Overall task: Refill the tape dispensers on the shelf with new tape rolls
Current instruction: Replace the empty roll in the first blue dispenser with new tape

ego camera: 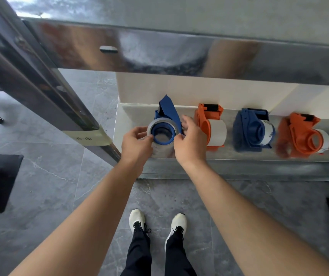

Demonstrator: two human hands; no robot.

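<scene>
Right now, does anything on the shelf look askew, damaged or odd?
Nothing stands out. The left hand and right hand grip the tape roll on the leftmost blue dispenser; the other three dispensers lie in a row.

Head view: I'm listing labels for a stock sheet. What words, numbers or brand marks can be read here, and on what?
Strip of masking tape on the post: two handwritten characters, too blurred to read.
White roll in the farther blue dispenser: dark print, too small to read.
Tape roll held by the left hand and right hand: no print visible.
No other text shows.
</scene>
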